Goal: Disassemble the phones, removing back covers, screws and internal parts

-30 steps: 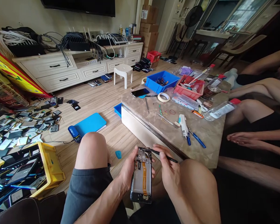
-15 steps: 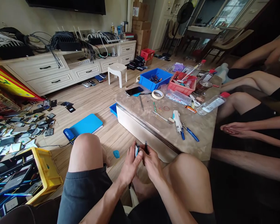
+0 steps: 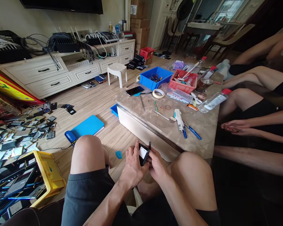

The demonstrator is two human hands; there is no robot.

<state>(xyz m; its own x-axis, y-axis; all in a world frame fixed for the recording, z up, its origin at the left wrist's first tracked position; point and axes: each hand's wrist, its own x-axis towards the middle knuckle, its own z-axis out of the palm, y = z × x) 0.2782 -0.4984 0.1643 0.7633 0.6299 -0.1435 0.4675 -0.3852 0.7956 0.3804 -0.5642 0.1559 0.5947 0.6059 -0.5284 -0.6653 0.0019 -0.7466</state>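
Note:
Between my hands, above the gap between my knees, is an opened phone (image 3: 143,153) with a white-labelled battery showing in its dark frame. My left hand (image 3: 133,166) grips it from the left, fingers along its far side and the thumb near its lower edge. At its right edge is my right hand (image 3: 157,166), closed around a slim black tool (image 3: 150,145) whose tip points up. The tool's exact kind is unclear, and its lower part is hidden by the fingers.
A low table (image 3: 141,121) holds a glue gun (image 3: 178,121), pliers (image 3: 194,133), tape (image 3: 158,93), a blue bin (image 3: 155,82) and a red basket (image 3: 182,84). At left stand a yellow crate (image 3: 54,175) of phone parts and a blue pad (image 3: 88,127). Another person's hands (image 3: 233,126) rest at right.
The phone has turned from edge-on to showing its battery side. My left hand has spread its fingers along it, and the black tool has shifted slightly right. The view has moved a little.

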